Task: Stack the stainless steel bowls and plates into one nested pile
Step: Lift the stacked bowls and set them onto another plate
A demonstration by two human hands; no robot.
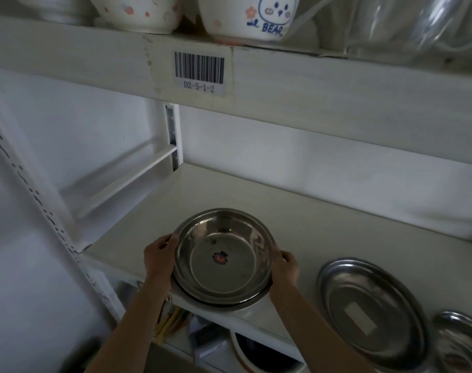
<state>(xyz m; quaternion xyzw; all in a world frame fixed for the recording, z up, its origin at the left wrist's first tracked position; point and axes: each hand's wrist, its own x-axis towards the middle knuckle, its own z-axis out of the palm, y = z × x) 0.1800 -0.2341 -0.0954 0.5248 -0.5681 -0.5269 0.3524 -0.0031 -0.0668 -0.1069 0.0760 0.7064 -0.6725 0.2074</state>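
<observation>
A nested pile of stainless steel bowls (224, 254) sits at the front edge of the white shelf (310, 216); the top bowl has a small red sticker inside. My left hand (159, 254) grips the pile's left rim and my right hand (284, 267) grips its right rim. To the right, a large oval steel plate (369, 308) with a white label lies flat on the shelf. A smaller steel plate (460, 343) lies at the far right, cut off by the frame edge.
The shelf above (337, 87) carries a barcode label, patterned ceramic bowls (248, 17) and clear containers (407, 25). A white upright post (173, 135) stands at the back left. A lower shelf holds utensils and a dark pan (259, 354).
</observation>
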